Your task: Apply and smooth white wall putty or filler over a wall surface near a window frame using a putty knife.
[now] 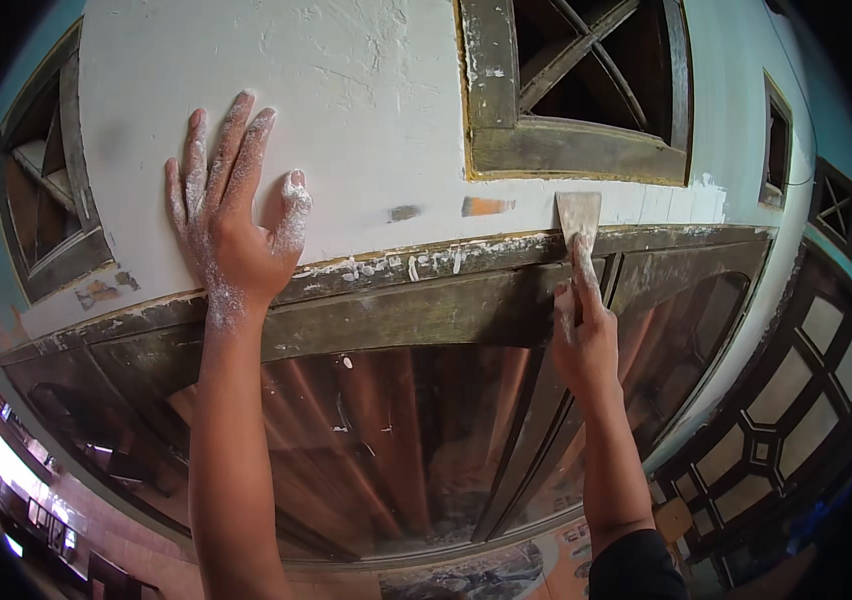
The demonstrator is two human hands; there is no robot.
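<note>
Left hand (pixel 236 215) lies flat and open on the white plastered wall (pixel 376 110), fingers spread, dusted with white filler, grip on nothing. Right hand (pixel 583 335) has its grip closed round the handle of a putty knife (pixel 579 222). Blade points up, its edge touching the wall just above the top rail of the wooden window frame (pixel 416 300) and just below the small vent opening (pixel 581 90). Filler blobs sit along the rail's top edge. Glass panes (pixel 396 440) hang below both forearms.

Risks, as I judge them: the blade sits right at the seam, so a slip could smear filler onto the wood or gouge soft plaster. Leaning on the left palm could print into any wet patch. Loose crumbs may drop onto the glass.
</note>
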